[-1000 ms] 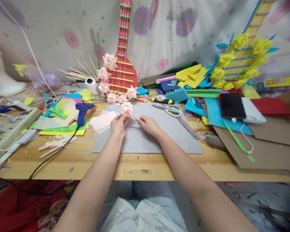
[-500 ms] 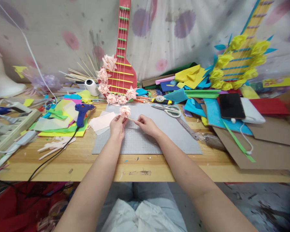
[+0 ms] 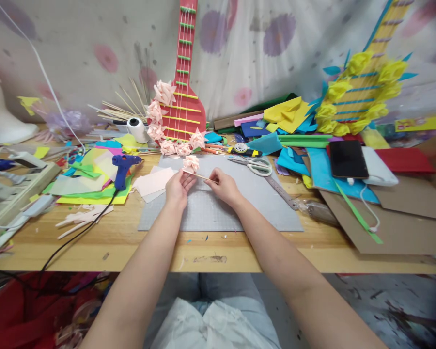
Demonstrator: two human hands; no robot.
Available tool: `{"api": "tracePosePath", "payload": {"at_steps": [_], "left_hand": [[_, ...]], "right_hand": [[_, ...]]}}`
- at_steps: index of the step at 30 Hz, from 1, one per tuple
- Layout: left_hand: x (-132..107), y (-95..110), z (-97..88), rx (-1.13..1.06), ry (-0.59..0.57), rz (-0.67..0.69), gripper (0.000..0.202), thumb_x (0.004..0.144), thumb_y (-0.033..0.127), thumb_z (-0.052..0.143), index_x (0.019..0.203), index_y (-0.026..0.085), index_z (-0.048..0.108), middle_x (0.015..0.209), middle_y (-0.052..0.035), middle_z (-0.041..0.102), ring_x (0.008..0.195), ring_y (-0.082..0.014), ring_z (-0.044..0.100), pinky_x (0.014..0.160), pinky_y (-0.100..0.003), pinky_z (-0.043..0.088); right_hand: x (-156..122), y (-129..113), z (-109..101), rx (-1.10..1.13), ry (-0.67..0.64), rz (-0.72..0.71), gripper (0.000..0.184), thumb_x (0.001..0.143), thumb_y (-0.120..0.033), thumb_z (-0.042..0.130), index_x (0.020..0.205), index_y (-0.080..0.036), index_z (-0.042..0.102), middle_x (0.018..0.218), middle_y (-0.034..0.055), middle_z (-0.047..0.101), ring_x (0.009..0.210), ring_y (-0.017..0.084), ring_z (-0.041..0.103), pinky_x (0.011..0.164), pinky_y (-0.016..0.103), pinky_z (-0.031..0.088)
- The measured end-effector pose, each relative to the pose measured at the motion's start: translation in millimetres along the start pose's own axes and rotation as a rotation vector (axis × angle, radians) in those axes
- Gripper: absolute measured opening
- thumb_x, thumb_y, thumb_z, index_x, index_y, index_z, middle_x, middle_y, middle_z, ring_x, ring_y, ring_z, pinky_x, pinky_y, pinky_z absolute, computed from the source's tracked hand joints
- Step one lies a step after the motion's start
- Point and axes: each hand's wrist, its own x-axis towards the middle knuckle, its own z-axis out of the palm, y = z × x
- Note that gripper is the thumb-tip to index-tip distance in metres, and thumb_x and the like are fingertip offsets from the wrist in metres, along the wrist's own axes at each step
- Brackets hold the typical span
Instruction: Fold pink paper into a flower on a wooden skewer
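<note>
A small pink paper flower (image 3: 191, 162) sits on the end of a thin wooden stick (image 3: 200, 176) above a grey cutting mat (image 3: 218, 208). My left hand (image 3: 178, 186) is closed under the flower, fingertips at its base. My right hand (image 3: 223, 185) pinches the other end of the stick. Both forearms reach in from the near table edge. More pink paper flowers (image 3: 160, 118) line the edge of a red cardboard guitar (image 3: 183, 97) leaning on the wall behind.
A blue glue gun (image 3: 124, 167) lies on coloured paper sheets at left, pale pink paper (image 3: 153, 183) beside it. Scissors (image 3: 256, 166), a ruler, a phone (image 3: 349, 158), brown cardboard (image 3: 403, 218) and foam scraps fill the right. A yellow-flowered guitar (image 3: 363, 92) stands back right.
The flower and stick have dropped slightly and the stick now shows longer between my hands. My right hand has slid a little right along it. The camera view shifted a little.
</note>
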Motion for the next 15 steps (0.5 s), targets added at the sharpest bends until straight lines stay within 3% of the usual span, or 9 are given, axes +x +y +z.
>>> {"api": "tracePosePath", "payload": {"at_steps": [9, 15], "left_hand": [[3, -3, -2.7, -0.042, -0.015, 0.023, 0.007, 0.072, 0.016, 0.052, 0.077, 0.014, 0.056, 0.070, -0.0048, 0.065, 0.073, -0.0174, 0.065, 0.074, -0.031, 0.047], [2, 0, -2.2, -0.059, -0.025, -0.007, 0.006, 0.073, 0.015, 0.050, 0.072, 0.014, 0.055, 0.065, -0.0035, 0.065, 0.072, -0.0181, 0.064, 0.073, -0.031, 0.048]], "right_hand": [[-2, -12, -7, -0.192, 0.048, -0.018, 0.015, 0.078, -0.036, 0.049, 0.078, -0.021, 0.049, 0.072, -0.0001, 0.059, 0.065, 0.013, 0.050, 0.059, 0.023, 0.030], [-2, -16, -11, -0.201, 0.070, -0.072, 0.026, 0.084, -0.043, 0.038, 0.081, -0.020, 0.050, 0.074, 0.0020, 0.058, 0.069, 0.014, 0.050, 0.060, 0.024, 0.029]]}}
